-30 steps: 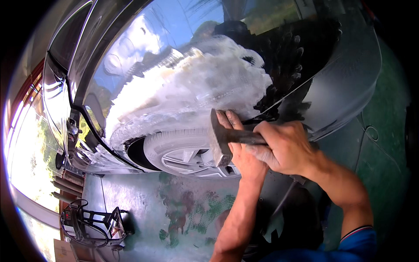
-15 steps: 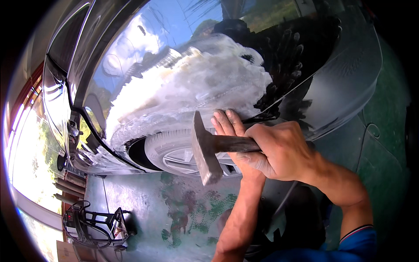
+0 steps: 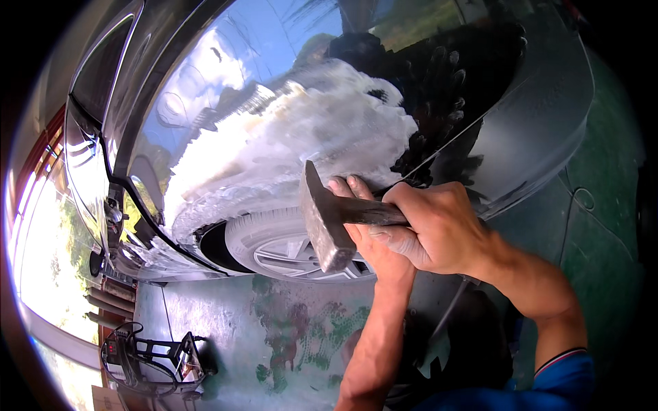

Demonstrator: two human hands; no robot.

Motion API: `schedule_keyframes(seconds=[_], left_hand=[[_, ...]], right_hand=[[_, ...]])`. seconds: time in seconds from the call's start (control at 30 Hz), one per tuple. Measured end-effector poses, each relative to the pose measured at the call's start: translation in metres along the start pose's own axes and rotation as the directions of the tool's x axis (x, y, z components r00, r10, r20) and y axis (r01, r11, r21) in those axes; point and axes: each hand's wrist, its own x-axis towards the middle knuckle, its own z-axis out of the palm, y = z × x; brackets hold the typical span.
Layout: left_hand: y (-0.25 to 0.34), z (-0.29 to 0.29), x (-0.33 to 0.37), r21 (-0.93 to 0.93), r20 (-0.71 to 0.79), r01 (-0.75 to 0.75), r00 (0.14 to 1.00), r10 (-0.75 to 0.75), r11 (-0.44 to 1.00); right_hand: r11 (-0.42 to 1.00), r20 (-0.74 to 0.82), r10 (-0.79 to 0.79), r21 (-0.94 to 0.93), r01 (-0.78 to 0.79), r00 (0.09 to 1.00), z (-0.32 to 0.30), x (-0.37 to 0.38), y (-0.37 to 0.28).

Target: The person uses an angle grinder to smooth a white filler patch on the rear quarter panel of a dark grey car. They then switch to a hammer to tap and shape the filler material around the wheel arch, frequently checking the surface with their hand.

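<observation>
My right hand (image 3: 442, 226) is closed around the dark handle of a hammer (image 3: 323, 222), whose worn grey head hangs in front of the car's wheel arch. Behind it, my left hand (image 3: 385, 259) reaches up with fingers stretched against the lower edge of the car's fender (image 3: 493, 130). The right hand and the handle cover part of it. Rough whitish body filler (image 3: 295, 137) coats the dark, glossy panel above the arch. Beneath the arch sits the wheel (image 3: 271, 243), a grey tyre with a spoked silver rim, partly behind the hammer head.
A wheeled black machine with a looped cable (image 3: 147, 359) stands on the worn green floor (image 3: 301, 335) at lower left. A thin cable (image 3: 582, 198) lies on the floor at right. Bright daylight enters through an opening (image 3: 51, 233) at far left.
The hammer head has risen slightly and turned a little, its handle still in my right hand. My left hand stays at the fender edge. The whole view has shifted slightly.
</observation>
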Motion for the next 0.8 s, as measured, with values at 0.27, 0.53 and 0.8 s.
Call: schedule_keyframes(seconds=[0.27,0.53,0.8], left_hand=[[0.000,-0.003,0.000,-0.009,-0.037,-0.028,0.999,0.027,1.000],[0.004,0.000,-0.006,0.060,0.026,-0.019,1.000,0.017,0.998],[0.009,-0.002,-0.008,0.011,0.041,0.009,0.999,-0.010,1.000]], right_hand=[[0.996,-0.075,-0.069,0.047,0.072,0.995,-0.003,-0.003,-0.002],[0.996,-0.013,0.072,0.047,-0.071,0.997,-0.002,0.001,0.004],[0.998,0.011,0.065,0.001,-0.065,0.998,-0.005,-0.012,0.014]])
